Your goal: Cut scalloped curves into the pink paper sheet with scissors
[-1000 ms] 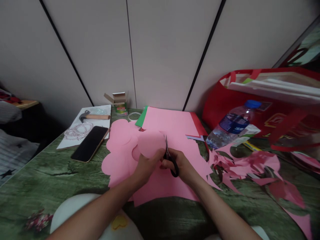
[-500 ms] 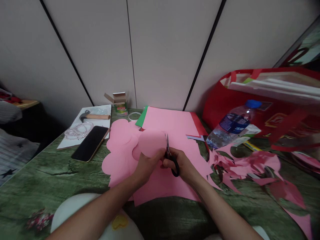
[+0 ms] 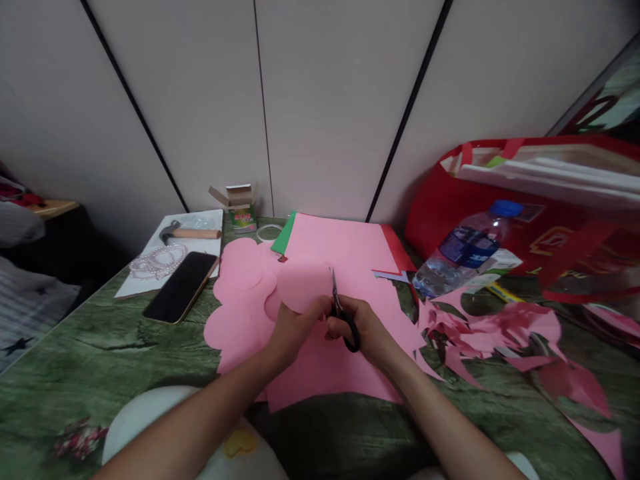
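Observation:
My left hand [image 3: 303, 327] pinches the edge of a rounded piece of pink paper [image 3: 303, 281], raised a little over the other sheets. Scissors [image 3: 352, 332] with black handles are in my right hand [image 3: 361, 327], their blades pointing away from me along the paper's right edge. The blades look nearly closed. Beneath both hands lie large pink sheets [image 3: 325, 377]. Round-edged pink cutouts [image 3: 230, 323] overlap on the left side of these sheets.
Left stand a phone [image 3: 181, 287], a hammer [image 3: 193, 233], a bead string [image 3: 159, 261] and a small open box [image 3: 242, 215]. Pink scraps [image 3: 493, 330], a water bottle [image 3: 460, 250] and a red bag [image 3: 435, 200] crowd the right. Coloured sheets [image 3: 340, 240] lie behind.
The scissor blades have drawn closer together at the right edge of the pink piece. Both hands stay in nearly the same place.

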`<state>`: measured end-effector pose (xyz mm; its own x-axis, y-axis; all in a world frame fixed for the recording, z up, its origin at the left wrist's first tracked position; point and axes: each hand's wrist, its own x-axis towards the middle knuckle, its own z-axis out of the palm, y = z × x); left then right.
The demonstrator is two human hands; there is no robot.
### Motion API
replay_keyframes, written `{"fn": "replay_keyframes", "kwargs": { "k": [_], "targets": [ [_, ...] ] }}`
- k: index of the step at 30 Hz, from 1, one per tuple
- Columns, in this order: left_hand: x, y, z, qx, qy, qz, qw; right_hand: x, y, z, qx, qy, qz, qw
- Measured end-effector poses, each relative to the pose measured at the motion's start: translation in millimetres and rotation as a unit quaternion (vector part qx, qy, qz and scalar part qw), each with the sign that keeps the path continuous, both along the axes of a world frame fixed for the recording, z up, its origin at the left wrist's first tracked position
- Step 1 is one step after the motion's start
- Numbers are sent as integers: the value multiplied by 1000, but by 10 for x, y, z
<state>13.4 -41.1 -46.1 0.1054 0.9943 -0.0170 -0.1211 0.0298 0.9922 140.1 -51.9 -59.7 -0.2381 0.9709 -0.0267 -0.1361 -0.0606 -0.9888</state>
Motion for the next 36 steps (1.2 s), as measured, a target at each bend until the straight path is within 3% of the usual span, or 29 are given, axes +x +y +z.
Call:
{"fn": "replay_keyframes", "kwargs": {
  "k": [15, 36],
  "targets": [
    [-11, -3, 42, 37, 29, 6, 999, 3, -14, 13, -14, -10, -7, 1000],
    [-46, 58, 6, 0, 111, 53, 992, 11, -19, -19, -7, -5, -14, 1000]
  ]
}}
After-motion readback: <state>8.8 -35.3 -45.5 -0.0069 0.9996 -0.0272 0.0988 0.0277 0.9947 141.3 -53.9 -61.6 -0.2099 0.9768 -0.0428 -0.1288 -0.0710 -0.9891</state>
